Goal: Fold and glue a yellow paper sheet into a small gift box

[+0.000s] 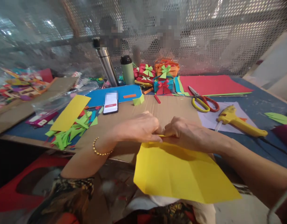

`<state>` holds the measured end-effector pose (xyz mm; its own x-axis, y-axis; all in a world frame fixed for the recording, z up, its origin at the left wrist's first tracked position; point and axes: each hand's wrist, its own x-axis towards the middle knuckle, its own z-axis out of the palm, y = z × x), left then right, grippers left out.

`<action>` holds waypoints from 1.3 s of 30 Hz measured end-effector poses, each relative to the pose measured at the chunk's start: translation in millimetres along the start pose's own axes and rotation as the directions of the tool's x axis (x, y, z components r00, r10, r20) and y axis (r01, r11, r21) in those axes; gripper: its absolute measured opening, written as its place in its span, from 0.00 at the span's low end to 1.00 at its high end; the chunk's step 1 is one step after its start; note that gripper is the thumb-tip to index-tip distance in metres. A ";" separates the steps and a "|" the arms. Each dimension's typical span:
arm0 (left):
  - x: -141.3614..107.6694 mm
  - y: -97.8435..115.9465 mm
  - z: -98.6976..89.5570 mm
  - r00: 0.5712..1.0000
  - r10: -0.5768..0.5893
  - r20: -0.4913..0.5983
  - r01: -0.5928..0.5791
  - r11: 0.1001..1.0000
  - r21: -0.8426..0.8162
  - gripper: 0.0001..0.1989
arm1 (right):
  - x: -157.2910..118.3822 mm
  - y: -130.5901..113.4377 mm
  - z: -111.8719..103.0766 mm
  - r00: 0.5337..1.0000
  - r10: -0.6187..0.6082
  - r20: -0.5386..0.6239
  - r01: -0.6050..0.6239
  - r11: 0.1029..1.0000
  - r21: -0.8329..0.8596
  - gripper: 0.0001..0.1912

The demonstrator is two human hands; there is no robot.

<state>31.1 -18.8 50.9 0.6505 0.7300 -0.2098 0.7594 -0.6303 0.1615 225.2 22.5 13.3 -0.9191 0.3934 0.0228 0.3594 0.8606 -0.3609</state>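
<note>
A large yellow sheet (180, 174) hangs over the front edge of the table, its far edge folded over. My left hand (140, 127) pinches that folded edge, with a gold beaded bracelet on the wrist. Right beside it, my right hand (187, 133) grips the same edge, fingers curled. Both hands nearly touch above a brown cardboard sheet (171, 107). Part of the fold is hidden under the fingers.
A phone (111, 104), green strips (74, 132) and a yellow piece (70, 113) lie left. Scissors (203, 101) and a yellow glue gun (240, 121) lie right. Behind stand a steel flask (107, 67), a green bottle (127, 71) and small bow-topped boxes (164, 85).
</note>
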 end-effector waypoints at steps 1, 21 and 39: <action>-0.1 2.8 1.4 1.000 -0.001 0.007 0.000 1.000 0.019 0.17 | -0.5 0.1 1.4 1.000 -0.029 0.006 0.029 1.000 0.008 0.22; 6.6 -25.5 7.9 0.995 0.031 -0.099 -0.031 1.000 0.001 0.14 | 10.4 14.8 22.3 0.980 -0.093 -0.178 0.065 0.985 -0.159 0.17; 6.8 -31.2 1.3 0.996 0.021 -0.091 -0.011 0.994 0.107 0.14 | 1.6 -3.9 13.0 0.977 0.166 -0.131 -0.207 0.878 -0.431 0.11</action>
<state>11.8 5.5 43.1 0.6649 0.7377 -0.1173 0.7462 -0.6631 0.0596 220.2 15.6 2.7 -0.8173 0.5700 0.0846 0.5758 0.8137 0.0797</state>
